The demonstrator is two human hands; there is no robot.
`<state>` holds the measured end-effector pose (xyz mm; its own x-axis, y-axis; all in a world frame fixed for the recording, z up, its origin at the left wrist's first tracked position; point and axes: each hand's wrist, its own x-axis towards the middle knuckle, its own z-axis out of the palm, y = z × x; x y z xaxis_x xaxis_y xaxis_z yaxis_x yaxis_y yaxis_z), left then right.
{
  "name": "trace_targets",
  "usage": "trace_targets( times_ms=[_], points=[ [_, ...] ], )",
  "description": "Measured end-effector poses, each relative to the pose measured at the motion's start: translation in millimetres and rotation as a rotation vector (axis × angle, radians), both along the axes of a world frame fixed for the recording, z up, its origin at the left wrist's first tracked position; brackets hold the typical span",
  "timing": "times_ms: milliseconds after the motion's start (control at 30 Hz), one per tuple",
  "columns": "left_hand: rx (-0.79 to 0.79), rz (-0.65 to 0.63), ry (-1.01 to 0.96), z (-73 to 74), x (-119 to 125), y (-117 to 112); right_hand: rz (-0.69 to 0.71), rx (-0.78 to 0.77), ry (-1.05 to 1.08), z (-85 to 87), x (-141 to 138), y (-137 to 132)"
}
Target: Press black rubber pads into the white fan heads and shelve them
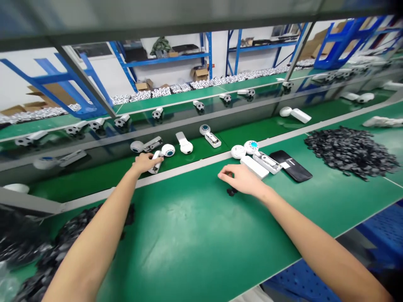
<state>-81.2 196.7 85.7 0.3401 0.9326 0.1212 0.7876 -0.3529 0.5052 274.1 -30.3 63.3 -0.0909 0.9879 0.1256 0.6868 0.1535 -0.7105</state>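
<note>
Worktop point(182, 243) was green | devices point(255, 167) were white, one with cyan disc point(253, 144) | pouch point(297, 170) was black, its label point(286, 163) white | heaped pieces point(351, 151) were black | ball-ended units point(199, 105) wore black-and-white football patches | shelving point(170, 59) was blue

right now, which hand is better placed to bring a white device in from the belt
Left, most likely: the left hand is on a white device on the belt, while the right hand is over the table, short of the belt.

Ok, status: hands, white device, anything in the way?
Left hand on white device. Right hand curled, contents unclear. Small black pieces beside it; no clear obstruction.
</note>
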Motion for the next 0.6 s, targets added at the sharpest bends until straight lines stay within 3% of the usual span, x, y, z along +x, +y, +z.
trace_targets(
  times_ms=[100, 200, 300, 367, 433, 500, 600],
  points=[
    [-0.033, 0.136, 0.029, 5.3, 7, -4, 0.033, -0.016, 0.007, -3.2, -10, -2],
    [-0.042, 0.093, -0.032, 5.9, 28, -42, -0.03, 0.096, 0.089, -6.8, -31, -8],
    [-0.128, -0.084, -0.115, -3.3, 49, -118, -0.04, 0.329, 0.165, -7.6, -53, -19],
    [-0.215, -0.274, -0.155, -13.0, 57, -174, 0.085, 0.406, 0.207, -6.1, -61, -29],
    [-0.313, -0.539, -0.313, -22.7, 59, -221, 0.258, 0.386, 0.289, -4.1, -62, -39],
    [-0.405, -0.692, -0.422, -30.6, 56, -249, 0.398, 0.319, 0.364, -2.4, -60, -46],
    [-0.551, -0.713, -0.505, -37.5, 48, -261, 0.451, 0.242, 0.393, -0.1, -59, -49]
  ],
)
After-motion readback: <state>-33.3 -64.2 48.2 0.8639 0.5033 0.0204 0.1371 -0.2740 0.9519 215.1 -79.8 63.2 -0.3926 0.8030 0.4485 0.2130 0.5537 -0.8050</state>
